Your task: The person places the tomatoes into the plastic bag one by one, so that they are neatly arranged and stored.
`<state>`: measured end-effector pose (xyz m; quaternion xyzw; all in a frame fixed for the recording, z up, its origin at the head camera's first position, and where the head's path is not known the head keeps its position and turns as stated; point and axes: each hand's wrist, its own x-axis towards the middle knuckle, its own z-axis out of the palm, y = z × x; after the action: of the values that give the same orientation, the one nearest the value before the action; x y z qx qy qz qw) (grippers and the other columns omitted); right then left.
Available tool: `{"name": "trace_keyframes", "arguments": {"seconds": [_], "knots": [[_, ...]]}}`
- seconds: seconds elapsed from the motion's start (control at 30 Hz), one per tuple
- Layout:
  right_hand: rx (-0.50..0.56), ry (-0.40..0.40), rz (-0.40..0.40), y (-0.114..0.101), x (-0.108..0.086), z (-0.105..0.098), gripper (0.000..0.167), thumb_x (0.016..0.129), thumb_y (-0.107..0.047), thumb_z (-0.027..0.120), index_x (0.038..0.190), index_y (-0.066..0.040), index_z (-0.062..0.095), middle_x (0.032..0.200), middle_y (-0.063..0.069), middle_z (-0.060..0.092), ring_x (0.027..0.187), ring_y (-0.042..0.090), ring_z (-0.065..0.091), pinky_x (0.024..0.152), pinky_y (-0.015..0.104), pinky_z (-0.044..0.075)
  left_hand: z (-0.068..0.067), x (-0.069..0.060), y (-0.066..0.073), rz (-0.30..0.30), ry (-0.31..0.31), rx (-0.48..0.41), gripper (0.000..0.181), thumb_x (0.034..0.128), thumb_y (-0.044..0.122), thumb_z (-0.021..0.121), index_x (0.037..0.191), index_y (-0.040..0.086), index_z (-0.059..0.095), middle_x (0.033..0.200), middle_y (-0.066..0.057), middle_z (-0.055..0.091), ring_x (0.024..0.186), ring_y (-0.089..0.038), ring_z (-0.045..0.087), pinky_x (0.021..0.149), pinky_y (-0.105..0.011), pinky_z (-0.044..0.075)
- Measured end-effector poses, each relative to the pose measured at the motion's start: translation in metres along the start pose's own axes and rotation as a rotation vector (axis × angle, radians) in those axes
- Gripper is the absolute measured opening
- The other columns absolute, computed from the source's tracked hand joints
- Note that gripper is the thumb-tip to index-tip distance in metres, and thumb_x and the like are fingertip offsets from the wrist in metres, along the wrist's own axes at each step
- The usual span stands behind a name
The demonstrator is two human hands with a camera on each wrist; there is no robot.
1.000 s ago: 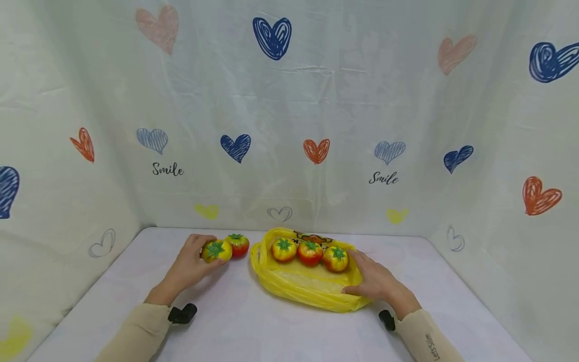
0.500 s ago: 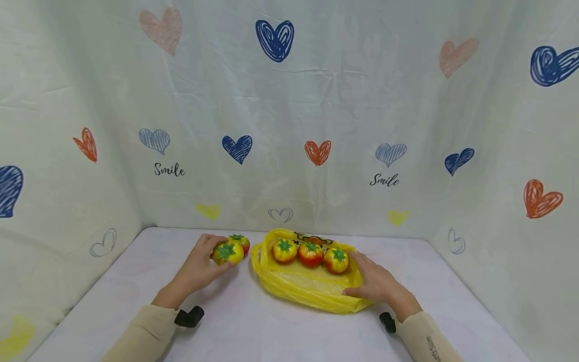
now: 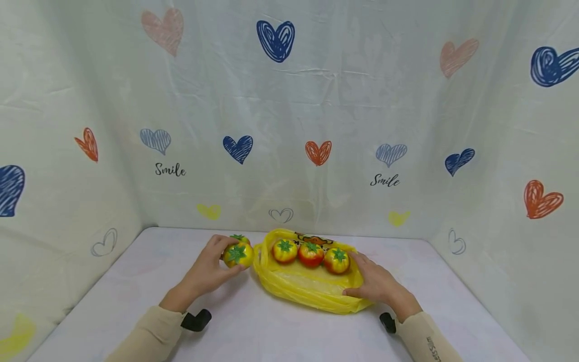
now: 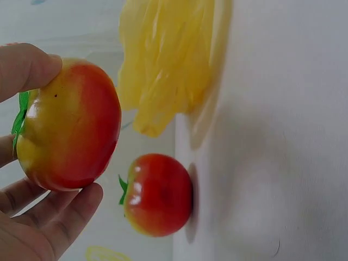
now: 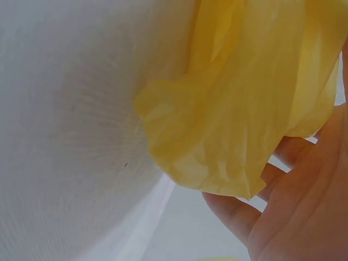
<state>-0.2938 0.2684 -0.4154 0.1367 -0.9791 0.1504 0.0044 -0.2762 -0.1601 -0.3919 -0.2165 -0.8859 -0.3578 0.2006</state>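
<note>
My left hand (image 3: 203,271) grips a yellow-and-red tomato (image 3: 238,255) with a green leafy top, between thumb and fingers. The left wrist view shows this tomato (image 4: 76,125) raised off the table. A second tomato (image 4: 159,194) stands on the table behind it, mostly covered in the head view. At centre lies a yellow plastic bag (image 3: 298,291), spread open, with three tomatoes inside: a left one (image 3: 284,251), a middle one (image 3: 310,255) and a right one (image 3: 336,260). My right hand (image 3: 382,281) rests against the bag's right side, fingers fairly straight; its fingertips are partly hidden by the plastic.
The white table (image 3: 271,337) reaches back to a curtain (image 3: 289,110) printed with hearts, which also closes off both sides. Crumpled plastic (image 4: 168,54) at the bag's left end lies close to the held tomato.
My left hand has carried its tomato rightward, nearer to the bag, and it now covers most of the tomato behind. The right hand and the bag stay nearly still.
</note>
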Motion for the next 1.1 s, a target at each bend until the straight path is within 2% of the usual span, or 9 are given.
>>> {"name": "trace_keyframes", "arguments": {"seconds": [0.2, 0.53, 0.83, 1.1], "knots": [[0.002, -0.003, -0.001, 0.000, 0.001, -0.001, 0.108, 0.068, -0.063, 0.075, 0.150, -0.013, 0.026, 0.151, 0.018, 0.030, 0.133, 0.041, 0.034, 0.102, 0.061, 0.032, 0.004, 0.001, 0.006, 0.044, 0.014, 0.006, 0.053, 0.0754, 0.023, 0.081, 0.121, 0.010, 0.058, 0.113, -0.006, 0.049, 0.093, -0.016, 0.051, 0.077, -0.030, 0.051], [0.005, 0.002, -0.008, 0.003, 0.003, -0.001, 0.108, 0.067, -0.064, 0.074, 0.150, -0.013, 0.027, 0.151, 0.018, 0.031, 0.133, 0.040, 0.035, 0.102, 0.060, 0.033, 0.009, 0.000, 0.019, 0.055, -0.008, -0.012, 0.054, 0.0754, 0.025, 0.081, 0.122, 0.012, 0.058, 0.114, -0.001, 0.048, 0.094, -0.013, 0.049, 0.078, -0.030, 0.050], [0.006, 0.002, -0.001, 0.002, 0.002, 0.001, 0.107, 0.067, -0.063, 0.075, 0.150, -0.012, 0.028, 0.150, 0.017, 0.032, 0.133, 0.040, 0.036, 0.103, 0.059, 0.033, 0.014, 0.000, 0.027, 0.098, -0.021, -0.039, 0.053, 0.0750, 0.026, 0.082, 0.120, 0.009, 0.059, 0.114, -0.001, 0.048, 0.094, -0.012, 0.049, 0.078, -0.030, 0.051], [-0.001, 0.013, -0.013, 0.003, 0.002, 0.001, 0.107, 0.067, -0.063, 0.075, 0.149, -0.012, 0.028, 0.150, 0.018, 0.032, 0.132, 0.040, 0.036, 0.102, 0.059, 0.034, 0.023, 0.002, 0.037, 0.110, -0.064, -0.045, 0.053, 0.0761, 0.025, 0.082, 0.122, 0.011, 0.058, 0.114, -0.002, 0.047, 0.097, -0.014, 0.047, 0.081, -0.031, 0.051]]}}
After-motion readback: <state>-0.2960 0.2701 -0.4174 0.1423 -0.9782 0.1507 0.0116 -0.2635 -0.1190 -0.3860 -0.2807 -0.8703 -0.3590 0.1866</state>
